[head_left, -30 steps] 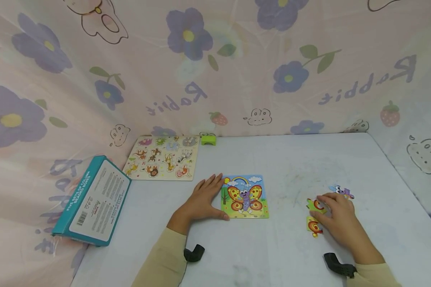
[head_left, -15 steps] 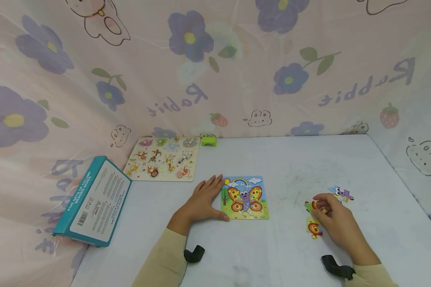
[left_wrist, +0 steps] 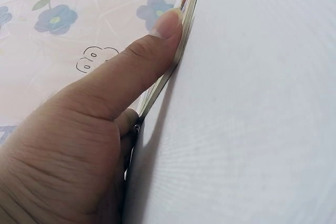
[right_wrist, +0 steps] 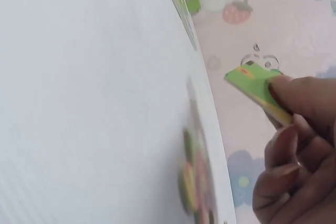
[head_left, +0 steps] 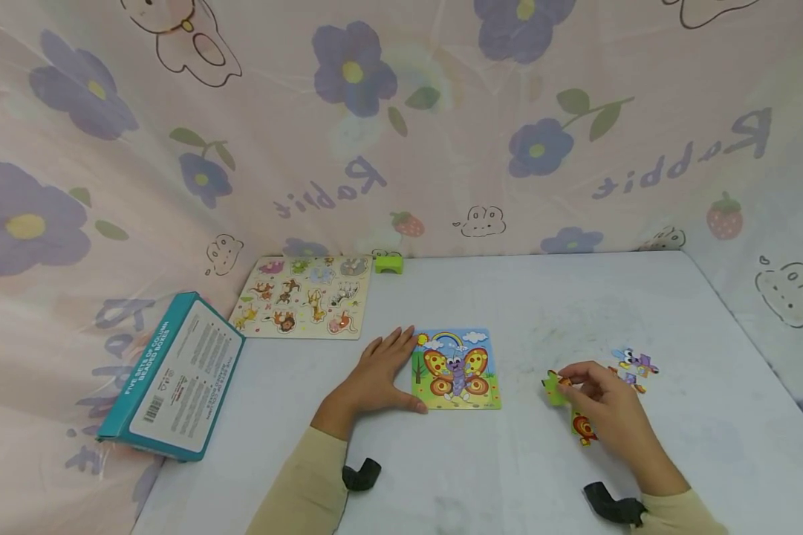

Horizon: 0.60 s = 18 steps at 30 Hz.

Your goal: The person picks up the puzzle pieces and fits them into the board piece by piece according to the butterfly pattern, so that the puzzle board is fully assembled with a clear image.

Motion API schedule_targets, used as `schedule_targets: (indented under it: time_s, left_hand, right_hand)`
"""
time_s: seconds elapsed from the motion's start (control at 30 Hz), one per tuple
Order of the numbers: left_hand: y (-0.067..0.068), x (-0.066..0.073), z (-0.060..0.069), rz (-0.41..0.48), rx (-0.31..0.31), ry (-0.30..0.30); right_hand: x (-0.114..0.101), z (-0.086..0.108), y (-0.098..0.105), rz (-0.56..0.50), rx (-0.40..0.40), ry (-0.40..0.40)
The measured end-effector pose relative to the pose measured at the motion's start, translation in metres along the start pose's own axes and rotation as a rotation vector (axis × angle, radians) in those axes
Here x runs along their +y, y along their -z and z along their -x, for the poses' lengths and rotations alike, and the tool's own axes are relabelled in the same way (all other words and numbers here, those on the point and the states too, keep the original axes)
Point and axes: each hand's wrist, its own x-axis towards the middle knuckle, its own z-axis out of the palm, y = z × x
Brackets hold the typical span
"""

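Observation:
My left hand (head_left: 376,377) lies spread at the left side of a square butterfly puzzle board (head_left: 456,369). In the left wrist view the straight thumb (left_wrist: 152,59) rests on the board's edge. My right hand (head_left: 608,405) pinches a green puzzle piece (head_left: 555,388) between thumb and fingers. That piece (right_wrist: 255,83) is held tilted above the table in the right wrist view. Below it on the table is another puzzle piece (head_left: 583,427) with a red and orange ring, partly covered by the hand. Purple and blue puzzle pieces (head_left: 634,360) lie beyond the right hand.
A wooden animal puzzle board (head_left: 304,297) lies at the back left, with a small green block (head_left: 388,264) beside it. A teal and white box (head_left: 174,379) stands at the left. Printed curtain (head_left: 441,148) hangs behind the white table (head_left: 508,468).
My right hand has lifted the green piece off the table and moved it left, uncovering more of the purple pieces. The left hand and the butterfly board have stayed put.

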Motion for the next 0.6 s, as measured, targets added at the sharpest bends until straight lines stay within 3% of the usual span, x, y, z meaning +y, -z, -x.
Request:
schedule_targets:
  time_s: [0.33, 0.6]
  left_hand:
    - [0.001, 0.0, 0.001, 0.003, 0.004, -0.002]
    - [0.0, -0.001, 0.0, 0.004, 0.006, -0.007]
  right_hand:
    - [-0.02, -0.002, -0.038, -0.28, -0.158, 0.058]
    - [-0.032, -0.005, -0.07, -0.384, -0.251, 0.055]
